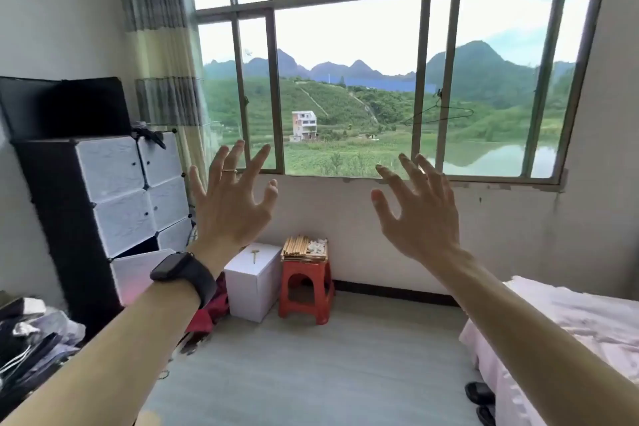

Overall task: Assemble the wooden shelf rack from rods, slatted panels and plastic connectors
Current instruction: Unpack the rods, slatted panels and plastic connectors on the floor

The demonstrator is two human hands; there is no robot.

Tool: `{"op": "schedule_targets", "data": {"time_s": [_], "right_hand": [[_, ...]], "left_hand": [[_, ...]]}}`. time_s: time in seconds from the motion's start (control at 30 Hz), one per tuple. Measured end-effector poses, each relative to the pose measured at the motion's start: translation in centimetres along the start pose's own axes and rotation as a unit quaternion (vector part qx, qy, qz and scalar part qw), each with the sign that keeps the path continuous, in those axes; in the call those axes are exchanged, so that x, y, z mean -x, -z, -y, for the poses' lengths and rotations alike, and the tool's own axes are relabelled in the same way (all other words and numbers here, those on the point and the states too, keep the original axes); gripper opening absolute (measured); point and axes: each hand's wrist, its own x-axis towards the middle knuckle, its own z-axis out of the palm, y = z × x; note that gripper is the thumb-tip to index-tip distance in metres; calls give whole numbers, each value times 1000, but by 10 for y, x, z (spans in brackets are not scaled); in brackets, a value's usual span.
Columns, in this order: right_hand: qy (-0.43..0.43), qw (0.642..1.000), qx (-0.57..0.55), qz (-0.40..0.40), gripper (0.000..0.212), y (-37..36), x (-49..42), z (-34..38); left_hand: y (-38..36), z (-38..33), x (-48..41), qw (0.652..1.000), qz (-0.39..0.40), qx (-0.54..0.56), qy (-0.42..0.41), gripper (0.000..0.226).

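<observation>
Both hands, left hand (pixel 231 204) and right hand (pixel 420 214), are raised, fingers spread and empty, far from the wooden rods (pixel 296 245) stacked on a red stool (pixel 306 290); they look light, stiff, best gripped mid-length.

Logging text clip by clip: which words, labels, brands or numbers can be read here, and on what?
No text can be read in this view.
white box: small gold shape on its top, too small to read as letters.
watch: face dark, no digits showing.
</observation>
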Motion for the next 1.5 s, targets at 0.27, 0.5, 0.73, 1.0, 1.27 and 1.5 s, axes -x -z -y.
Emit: {"op": "schedule_targets", "data": {"time_s": [0.27, 0.5, 0.73, 1.0, 1.27, 1.5], "right_hand": [[5, 995, -8, 96, 58, -121, -86, -54], [23, 992, -33, 121, 67, -242, -156, -64], [31, 987, -50, 151, 67, -396, -231, -48], [14, 979, -61, 192, 60, -548, -313, -46], [-16, 969, -88, 231, 58, -713, -364, -68], [-24, 950, -140, 278, 54, -867, -406, -82]], "left_hand": [[-103, 32, -67, 996, 23, -65, 49, 60], [-200, 84, -114, 992, 48, -76, 83, 62], [-317, 163, -202, 990, 64, -87, 88, 54], [-448, 253, -292, 985, 113, -70, 108, 54], [-598, 341, -337, 972, 181, -83, 126, 56], [-733, 412, -382, 944, 258, -81, 188, 55]]}}
